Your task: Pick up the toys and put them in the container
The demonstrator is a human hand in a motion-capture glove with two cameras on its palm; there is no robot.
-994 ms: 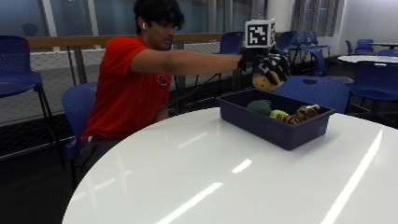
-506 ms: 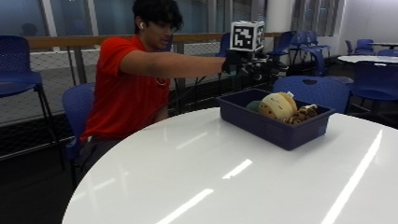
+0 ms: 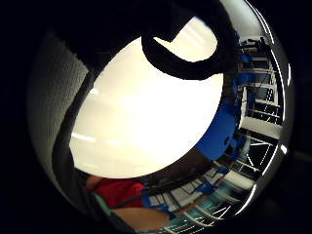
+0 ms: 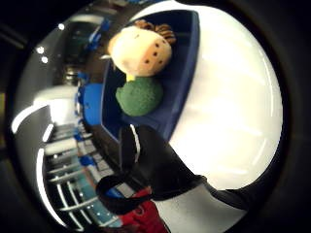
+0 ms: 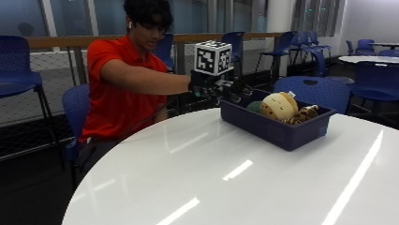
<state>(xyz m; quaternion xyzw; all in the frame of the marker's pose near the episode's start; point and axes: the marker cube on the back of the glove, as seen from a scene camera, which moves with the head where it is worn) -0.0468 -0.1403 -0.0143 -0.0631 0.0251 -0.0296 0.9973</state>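
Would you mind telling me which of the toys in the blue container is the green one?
It is the round green toy, lying in the blue container beside the cream, brown-spotted plush toy; the others are cream or brown.

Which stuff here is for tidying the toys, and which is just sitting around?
For the job:
- blue container
- cream plush toy
- green plush toy
- brown striped toy
- gloved right hand

Just around:
- white round table
- blue chairs
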